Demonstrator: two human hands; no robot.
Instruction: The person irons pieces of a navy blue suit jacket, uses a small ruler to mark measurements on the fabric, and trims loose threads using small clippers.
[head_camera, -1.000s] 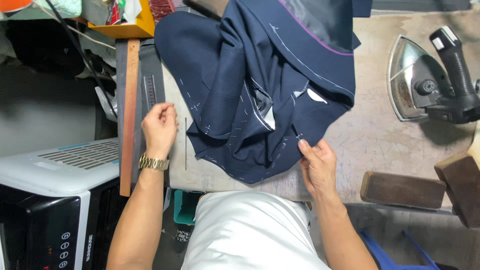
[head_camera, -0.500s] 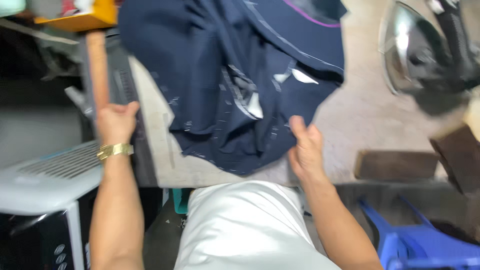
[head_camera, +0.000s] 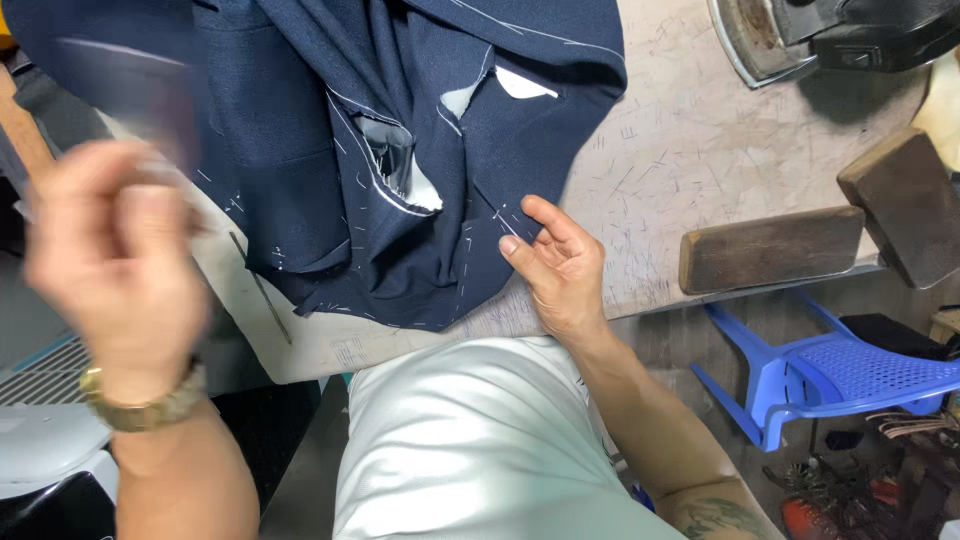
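Note:
A navy garment (head_camera: 330, 150) with white basting stitches and chalk lines lies bunched on the worn work table (head_camera: 680, 170). My right hand (head_camera: 560, 265) pinches the garment's near edge between thumb and fingers. My left hand (head_camera: 115, 265), wearing a gold watch, is raised at the left and heavily blurred. It seems to hold a flat translucent ruler (head_camera: 125, 100), also blurred, above the garment's left side. A thin dark line (head_camera: 262, 295) marks the table just below the cloth.
An iron (head_camera: 800, 40) rests at the table's far right. Two dark wooden blocks (head_camera: 770, 250) (head_camera: 905, 205) lie near the right front edge. A blue plastic chair (head_camera: 810, 370) stands below the table, and a white appliance (head_camera: 30, 440) sits at the lower left.
The view has closed in on the table. My left hand has left the table's left edge and risen toward me with the ruler. My right hand has stayed at the garment's edge.

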